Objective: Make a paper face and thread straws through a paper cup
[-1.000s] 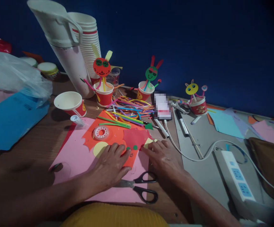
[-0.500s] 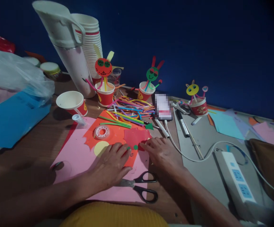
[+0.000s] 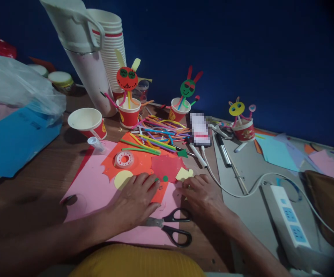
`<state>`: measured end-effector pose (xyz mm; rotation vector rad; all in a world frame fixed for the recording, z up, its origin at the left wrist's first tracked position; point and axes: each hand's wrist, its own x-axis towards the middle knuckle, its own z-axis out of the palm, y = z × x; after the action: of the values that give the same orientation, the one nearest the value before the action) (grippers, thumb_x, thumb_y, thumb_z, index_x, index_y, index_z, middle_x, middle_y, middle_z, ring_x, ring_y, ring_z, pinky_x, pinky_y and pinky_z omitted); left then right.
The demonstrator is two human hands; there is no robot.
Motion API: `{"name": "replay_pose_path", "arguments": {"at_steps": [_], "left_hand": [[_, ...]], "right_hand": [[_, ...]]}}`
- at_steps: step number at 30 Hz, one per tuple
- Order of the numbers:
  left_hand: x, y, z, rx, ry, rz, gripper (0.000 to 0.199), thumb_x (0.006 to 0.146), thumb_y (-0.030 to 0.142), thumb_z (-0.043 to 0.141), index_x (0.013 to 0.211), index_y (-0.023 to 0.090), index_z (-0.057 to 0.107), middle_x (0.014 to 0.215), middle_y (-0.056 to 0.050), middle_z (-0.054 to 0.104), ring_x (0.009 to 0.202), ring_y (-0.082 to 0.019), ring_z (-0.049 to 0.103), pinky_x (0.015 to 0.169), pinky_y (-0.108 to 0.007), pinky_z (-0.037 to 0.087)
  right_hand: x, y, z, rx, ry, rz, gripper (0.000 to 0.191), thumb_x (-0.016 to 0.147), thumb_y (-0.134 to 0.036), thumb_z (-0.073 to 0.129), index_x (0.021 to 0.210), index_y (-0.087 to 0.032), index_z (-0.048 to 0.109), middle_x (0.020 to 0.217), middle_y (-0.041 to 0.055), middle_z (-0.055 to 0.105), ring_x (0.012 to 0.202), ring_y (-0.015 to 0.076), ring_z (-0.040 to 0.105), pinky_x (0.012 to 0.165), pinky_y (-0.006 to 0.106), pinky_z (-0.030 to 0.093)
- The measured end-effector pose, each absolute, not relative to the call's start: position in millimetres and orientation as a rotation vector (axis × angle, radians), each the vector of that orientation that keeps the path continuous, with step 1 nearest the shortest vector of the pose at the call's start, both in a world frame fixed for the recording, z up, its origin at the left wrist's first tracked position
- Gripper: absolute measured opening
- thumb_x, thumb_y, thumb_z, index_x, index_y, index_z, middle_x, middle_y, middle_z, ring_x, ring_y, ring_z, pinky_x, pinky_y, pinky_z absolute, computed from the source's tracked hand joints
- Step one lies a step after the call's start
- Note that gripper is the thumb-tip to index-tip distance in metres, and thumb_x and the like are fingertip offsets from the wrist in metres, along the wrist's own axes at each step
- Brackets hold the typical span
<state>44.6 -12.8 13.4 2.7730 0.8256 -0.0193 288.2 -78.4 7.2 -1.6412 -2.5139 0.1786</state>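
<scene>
My left hand (image 3: 135, 196) lies flat on the orange paper (image 3: 144, 165) and pink paper (image 3: 89, 188), fingers stretched out. Beside its fingertips are a pale yellow paper circle (image 3: 123, 179) and a small green paper dot (image 3: 165, 178). At the right edge of the pink paper, my right hand (image 3: 203, 194) has its fingers bent inward; whatever they may hold is hidden. Just beyond them lies a pale yellow paper scrap (image 3: 182, 174), next to a red paper piece (image 3: 167, 167). Black-handled scissors (image 3: 169, 225) rest open between my wrists.
Behind are a tape roll (image 3: 124, 159), colourful pipe cleaners (image 3: 161, 132), a paper cup (image 3: 86, 121), and several cup figures, one green-headed (image 3: 180, 109). A phone (image 3: 201, 130) trails a white cable past a power strip (image 3: 289, 215). A thermos (image 3: 87, 73) stands at back left.
My right hand has drawn back slightly from the red paper and its fingers have curled, uncovering the pale yellow scrap. My left hand has stayed in place.
</scene>
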Motion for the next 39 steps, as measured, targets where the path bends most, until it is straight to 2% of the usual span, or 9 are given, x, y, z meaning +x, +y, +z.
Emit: {"name": "replay_pose_path", "arguments": {"at_steps": [3, 6, 11, 17, 25, 32, 39], "left_hand": [[44.0, -12.3, 13.9, 2.781, 0.812, -0.011, 0.045, 0.091, 0.043, 0.046, 0.126, 0.015, 0.050, 0.125, -0.011, 0.053, 0.107, -0.027, 0.044, 0.084, -0.041, 0.039], [43.8, -12.6, 12.0, 2.790, 0.815, 0.008, 0.046, 0.092, 0.043, 0.044, 0.126, 0.014, 0.050, 0.124, -0.011, 0.053, 0.106, -0.028, 0.044, 0.084, -0.041, 0.039], [45.1, -14.2, 7.2, 2.798, 0.834, 0.031, 0.045, 0.092, 0.046, 0.042, 0.120, 0.013, 0.054, 0.119, -0.011, 0.054, 0.102, -0.028, 0.045, 0.082, -0.043, 0.039], [45.3, -13.8, 5.2, 2.784, 0.843, 0.007, 0.047, 0.091, 0.047, 0.043, 0.122, 0.014, 0.053, 0.118, -0.011, 0.055, 0.101, -0.028, 0.044, 0.081, -0.042, 0.039], [45.2, -14.8, 5.6, 2.803, 0.829, 0.001, 0.049, 0.091, 0.048, 0.042, 0.125, 0.015, 0.050, 0.122, -0.009, 0.054, 0.103, -0.028, 0.043, 0.082, -0.042, 0.037], [44.9, -14.0, 5.2, 2.811, 0.841, 0.008, 0.050, 0.091, 0.049, 0.043, 0.126, 0.014, 0.051, 0.122, -0.009, 0.055, 0.104, -0.028, 0.043, 0.083, -0.041, 0.036], [45.1, -14.3, 5.6, 2.806, 0.827, -0.004, 0.050, 0.091, 0.049, 0.043, 0.125, 0.014, 0.051, 0.121, -0.009, 0.055, 0.102, -0.028, 0.044, 0.081, -0.042, 0.037]], "right_hand": [[289.1, -75.8, 10.8, -1.603, -2.497, 0.177, 0.016, 0.080, -0.019, 0.059, 0.092, -0.026, 0.068, 0.090, 0.0031, 0.063, 0.082, 0.0180, 0.051, 0.079, 0.035, 0.030], [278.9, -58.3, 22.0, -1.658, -2.542, 0.233, 0.033, 0.081, -0.017, 0.058, 0.112, -0.028, 0.063, 0.096, 0.0047, 0.062, 0.088, 0.0198, 0.052, 0.080, 0.035, 0.032], [254.4, -29.4, 41.4, -1.578, -2.693, 0.212, 0.037, 0.088, -0.016, 0.054, 0.121, -0.030, 0.057, 0.100, 0.0050, 0.062, 0.088, 0.0197, 0.052, 0.082, 0.036, 0.031], [255.3, -23.6, 38.3, -1.488, -2.841, 0.099, 0.034, 0.090, -0.016, 0.051, 0.121, -0.029, 0.056, 0.100, 0.0052, 0.060, 0.088, 0.0203, 0.050, 0.081, 0.036, 0.030], [270.0, -4.5, 4.8, -1.583, -2.695, -0.141, 0.035, 0.087, -0.013, 0.052, 0.120, -0.026, 0.057, 0.096, 0.0072, 0.059, 0.088, 0.0221, 0.047, 0.076, 0.035, 0.027], [255.5, 0.8, 13.6, -1.562, -2.755, 0.007, 0.044, 0.086, -0.018, 0.057, 0.129, -0.026, 0.049, 0.101, 0.0074, 0.059, 0.092, 0.0225, 0.049, 0.076, 0.034, 0.028], [258.1, -9.5, 21.7, -1.713, -2.720, 0.015, 0.035, 0.088, -0.016, 0.053, 0.122, -0.025, 0.054, 0.094, 0.0073, 0.058, 0.086, 0.0219, 0.049, 0.076, 0.034, 0.028]]}}
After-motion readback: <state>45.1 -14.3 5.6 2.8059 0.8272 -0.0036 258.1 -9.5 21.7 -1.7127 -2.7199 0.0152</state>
